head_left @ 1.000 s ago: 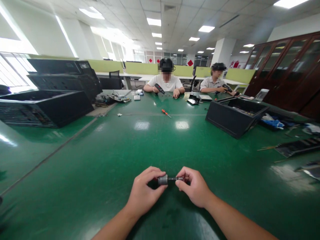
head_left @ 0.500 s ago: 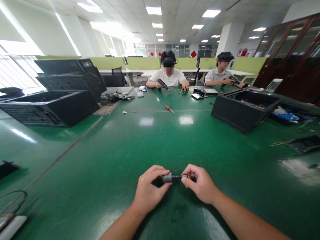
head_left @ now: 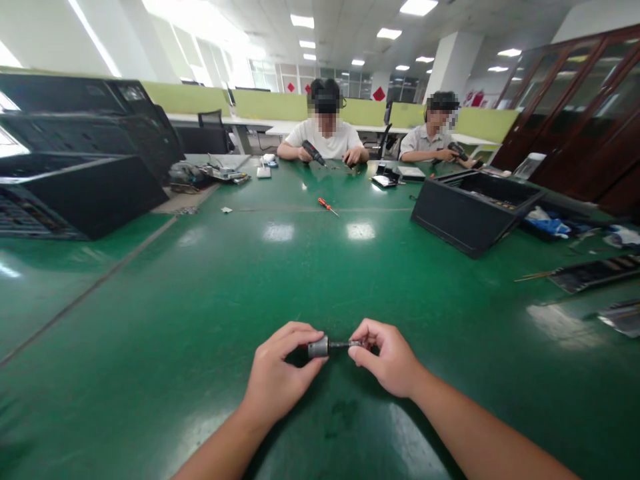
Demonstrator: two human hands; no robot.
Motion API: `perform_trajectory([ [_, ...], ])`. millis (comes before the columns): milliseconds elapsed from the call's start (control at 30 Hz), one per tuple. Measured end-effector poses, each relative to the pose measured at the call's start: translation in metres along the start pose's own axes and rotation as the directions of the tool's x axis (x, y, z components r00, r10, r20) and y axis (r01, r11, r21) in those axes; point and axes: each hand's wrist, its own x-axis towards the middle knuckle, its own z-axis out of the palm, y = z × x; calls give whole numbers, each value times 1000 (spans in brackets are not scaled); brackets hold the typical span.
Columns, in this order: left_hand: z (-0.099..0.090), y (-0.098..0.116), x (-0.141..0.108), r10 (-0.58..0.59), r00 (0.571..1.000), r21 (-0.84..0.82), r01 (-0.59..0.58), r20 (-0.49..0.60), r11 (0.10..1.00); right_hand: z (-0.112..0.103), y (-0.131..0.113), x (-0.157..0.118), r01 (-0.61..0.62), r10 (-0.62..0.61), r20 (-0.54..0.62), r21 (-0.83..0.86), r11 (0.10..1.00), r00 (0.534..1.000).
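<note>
A small grey metal cylinder, looking like an electric motor, lies sideways between the thumb and fingers of my left hand. From its right end runs a thin dark shaft. My right hand pinches the far end of that shaft between thumb and fingertips, and its fingers partly cover what is there. Both hands are close together, low over the green table. Whatever sits at the motor's left end is mostly behind my left fingers.
An orange screwdriver lies farther off on the table. Black computer cases stand at the right and left. Across the table, one person holds a power drill; another person sits to the right, also holding a drill-like tool.
The view has turned slightly right and down, so the surroundings appear shifted left and up. Both hands keep the same hold on the motor and its shaft.
</note>
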Motion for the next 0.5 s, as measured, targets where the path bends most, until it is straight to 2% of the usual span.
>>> perform_trajectory([
  [500,-4,2,-2,24,1000,40,-24,6,999,0,-1,2,24,-23,18,-40,999,1000],
])
